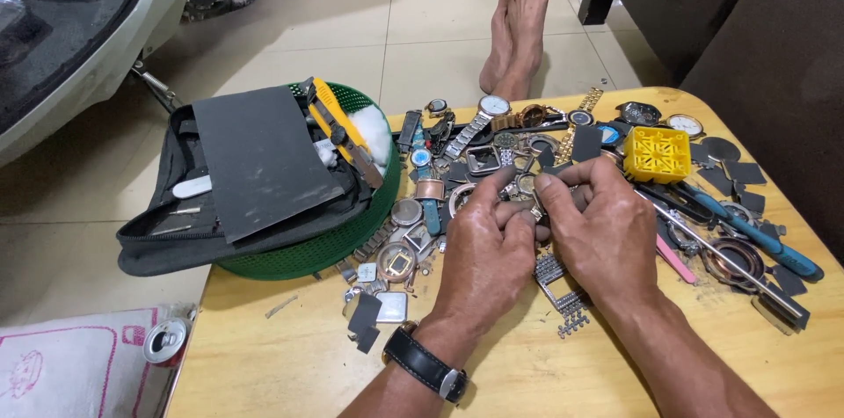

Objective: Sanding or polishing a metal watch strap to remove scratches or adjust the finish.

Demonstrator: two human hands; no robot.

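My left hand (486, 251) and my right hand (602, 229) meet over the middle of a low wooden table (290, 356). Both pinch a small metal watch part (525, 192) between the fingertips; the fingers hide most of it. My left wrist wears a black-strapped watch (426, 363). A loose metal bracelet piece (560, 289) lies on the table just under my hands. Around them spread several watches, watch cases and straps (475, 132).
A green basket (338, 238) at the table's left holds a dark open tool pouch (176, 225), a grey sheet and a yellow cutter (338, 123). A yellow plastic grid box (657, 154) and blue-handled tool (756, 233) lie right. A person's bare feet (519, 22) rest beyond.
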